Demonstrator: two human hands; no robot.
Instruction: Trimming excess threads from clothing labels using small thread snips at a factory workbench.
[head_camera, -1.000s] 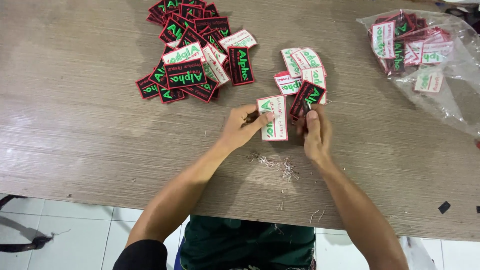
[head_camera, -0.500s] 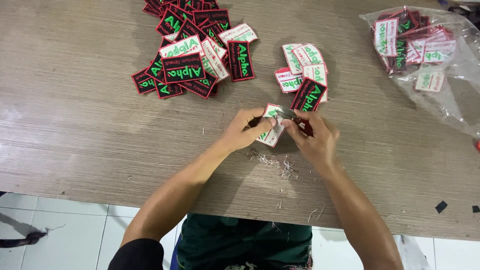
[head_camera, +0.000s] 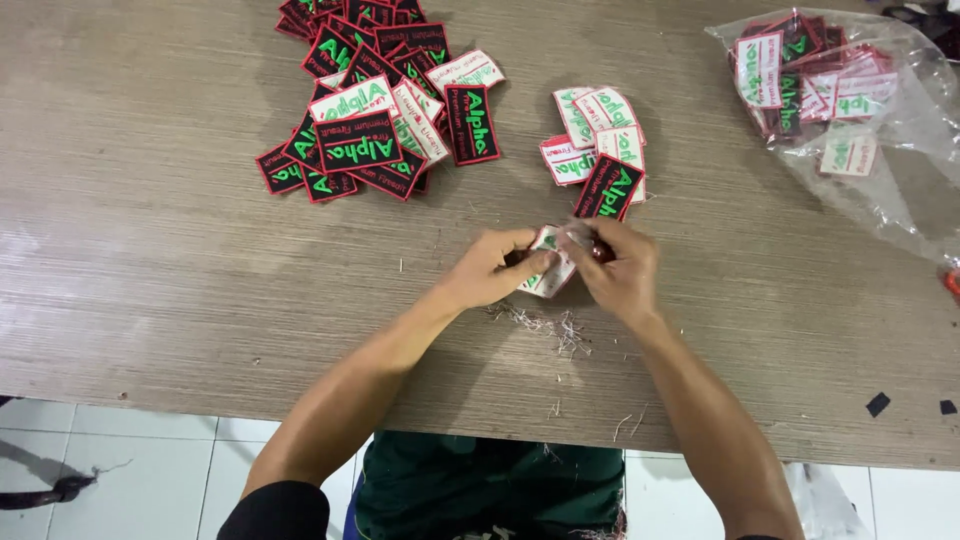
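My left hand (head_camera: 492, 268) and my right hand (head_camera: 618, 270) meet over the middle of the wooden table (head_camera: 150, 260), both closed on one small rectangular embroidered patch (head_camera: 548, 276) whose white back faces up. The right hand's fingers are blurred, and something small and dark red shows under them. A large heap of black patches (head_camera: 375, 110) with red borders and green lettering lies at the far left. A smaller stack of patches (head_camera: 598, 148), mostly white side up, sits just beyond my hands.
A clear plastic bag (head_camera: 850, 100) with more patches lies at the far right. Loose thread trimmings (head_camera: 545, 325) are scattered on the table below my hands. Small black scraps (head_camera: 878, 404) lie near the table's front right edge; white floor tiles show below.
The patch has been turned and drawn in between both hands. My right hand has closed over its right end and is moving quickly; the left hand keeps its grip.
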